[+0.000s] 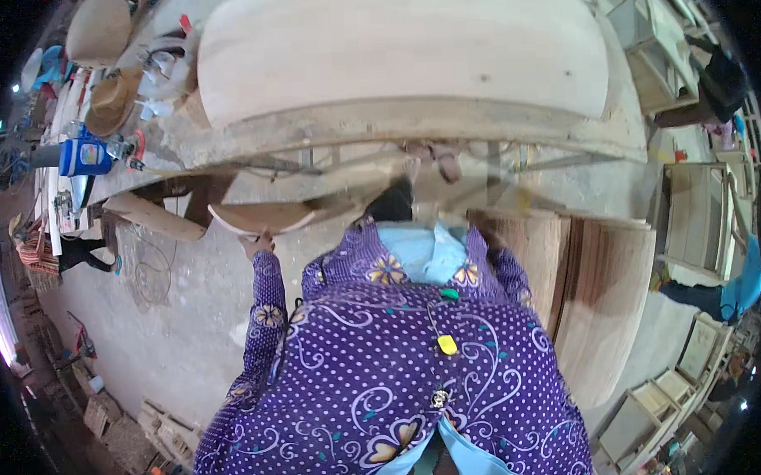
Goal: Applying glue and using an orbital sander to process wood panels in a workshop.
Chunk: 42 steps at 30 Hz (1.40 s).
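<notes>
My left hand [260,243] is at the lower edge of a pale, curved wooden panel [265,217], its fingers closed on the rim. The panel hangs out in front of me, left of my body, below the workbench edge. My right forearm, in a purple patterned sleeve [510,276], reaches forward beside a stack of thin brown wood sheets [608,300]. The right hand itself does not show; shadow and the sleeve cover that spot.
A long workbench [477,123] bears a large pale board [398,50]. At its left end lie a blue power tool [86,155] and a brown hat [110,103]. Another wooden piece [157,215] leans below. A cable [153,281] coils on the floor. People work at both sides.
</notes>
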Available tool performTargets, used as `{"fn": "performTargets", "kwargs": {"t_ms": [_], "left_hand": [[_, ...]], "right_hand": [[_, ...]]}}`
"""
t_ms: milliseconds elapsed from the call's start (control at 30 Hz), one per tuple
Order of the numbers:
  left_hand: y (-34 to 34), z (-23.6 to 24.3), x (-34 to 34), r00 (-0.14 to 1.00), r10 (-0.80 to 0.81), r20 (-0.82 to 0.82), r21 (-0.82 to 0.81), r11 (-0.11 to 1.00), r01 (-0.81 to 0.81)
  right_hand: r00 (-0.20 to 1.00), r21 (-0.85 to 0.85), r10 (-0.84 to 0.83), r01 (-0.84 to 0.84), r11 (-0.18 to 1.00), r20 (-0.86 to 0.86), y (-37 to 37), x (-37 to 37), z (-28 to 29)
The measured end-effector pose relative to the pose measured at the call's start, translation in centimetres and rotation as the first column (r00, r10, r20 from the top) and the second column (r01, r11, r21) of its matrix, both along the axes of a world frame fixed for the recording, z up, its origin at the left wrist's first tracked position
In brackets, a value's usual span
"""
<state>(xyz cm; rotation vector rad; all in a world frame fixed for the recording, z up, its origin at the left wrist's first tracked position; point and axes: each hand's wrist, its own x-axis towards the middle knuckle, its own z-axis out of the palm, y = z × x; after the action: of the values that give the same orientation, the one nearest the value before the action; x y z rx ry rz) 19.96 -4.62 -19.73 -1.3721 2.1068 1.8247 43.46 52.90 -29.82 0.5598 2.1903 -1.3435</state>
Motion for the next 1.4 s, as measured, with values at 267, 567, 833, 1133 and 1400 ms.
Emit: {"fn": "performTargets", "kwargs": {"t_ms": [267,567,833,1133,1400], "left_hand": [[-5.0,-8.4,-2.7,0.919,-0.281,0.275,-0.556,0.733,0.391],[0.5,1.7,-4.5,0.931,-0.154,0.33,-0.435,0.851,0.295],[-0.1,0.3,-3.0,0.925,-0.211,0.316,-0.417,0.845,0.335],[0.3,0.4,-2.8,0.928,-0.207,0.309,-0.403,0.855,0.325],[0.0,-0.8,-1.9,0.964,-0.173,0.204,-0.423,0.872,0.245]], "right_hand": [[0.986,0.416,0.108,-0.046,0.908,-0.127,0.5,-15.1,16.2],[0.944,0.603,0.274,-0.113,0.79,-0.181,-0.2,-20.4,22.6],[0.922,0.653,0.377,-0.232,0.721,-0.088,-5.2,-18.2,27.8],[0.923,0.672,0.374,-0.334,0.661,0.091,-4.4,-13.6,25.5],[0.582,0.137,-0.581,0.764,0.631,-0.569,5.0,-16.1,20.0]]}}
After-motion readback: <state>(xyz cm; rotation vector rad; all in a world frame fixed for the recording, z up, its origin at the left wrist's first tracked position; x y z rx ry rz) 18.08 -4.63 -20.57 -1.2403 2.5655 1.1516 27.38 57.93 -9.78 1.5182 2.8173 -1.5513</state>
